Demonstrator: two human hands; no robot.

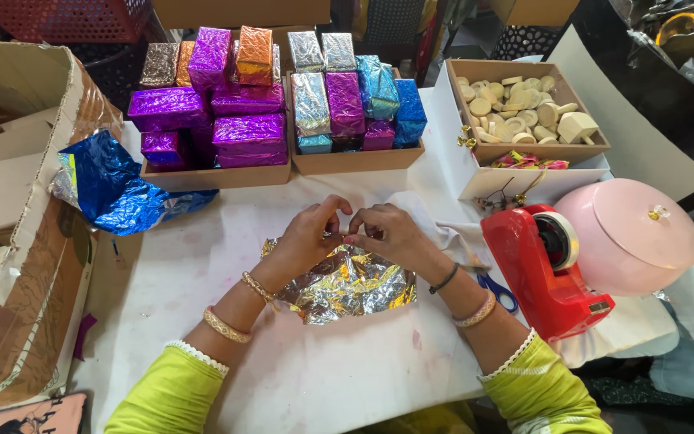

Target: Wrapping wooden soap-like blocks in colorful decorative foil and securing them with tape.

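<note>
Along your table's far edge stand foil-wrapped boxes (249,138), purple, silver, blue and orange, in open cardboard trays (217,175).

2 hands (307,237), 1 silver foil sheet (351,288), 1 red tape dispenser (544,269), 3 cardboard trays (218,175), 1 pink lidded pot (632,237)

hands (347,233) together, fingertips pinched, wrists apart

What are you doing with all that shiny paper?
A person's left hand and right hand meet over a crinkled silver-gold foil sheet on the white table, pinching something small between them. Foil-wrapped boxes fill the trays behind. A red tape dispenser stands to the right.
</note>
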